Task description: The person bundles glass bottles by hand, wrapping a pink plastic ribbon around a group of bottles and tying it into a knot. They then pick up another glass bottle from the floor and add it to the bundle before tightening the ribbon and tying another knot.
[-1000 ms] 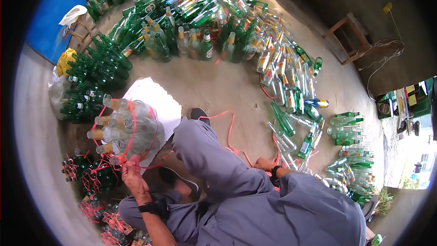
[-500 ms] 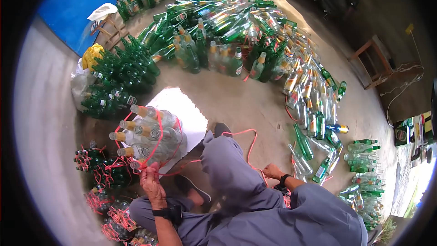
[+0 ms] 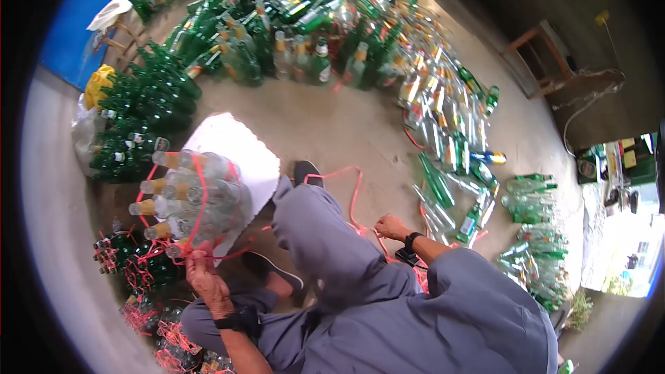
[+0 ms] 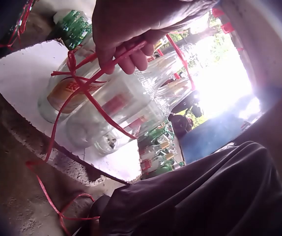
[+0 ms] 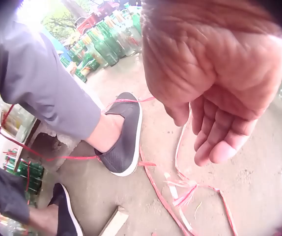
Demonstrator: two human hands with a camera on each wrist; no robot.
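- Revealing from the left wrist alone an orange label (image 4: 65,95) with red characters, too blurred for reading
- Pinching red twine (image 4: 84,89) with the left hand (image 3: 206,277) beside clear glass bottles (image 3: 225,197), standing bound on white board (image 3: 260,173)
- Bending the right hand (image 5: 214,78) loosely, well apart, by trailing twine; cannot tell whether gripping

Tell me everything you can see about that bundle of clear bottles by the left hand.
The bundle is a tight cluster of clear, glass-looking bottles, several with yellowish necks; one shows an orange label. They appear to stand upright on a white board. Red string loops around them, and the left hand pinches it beside the necks.
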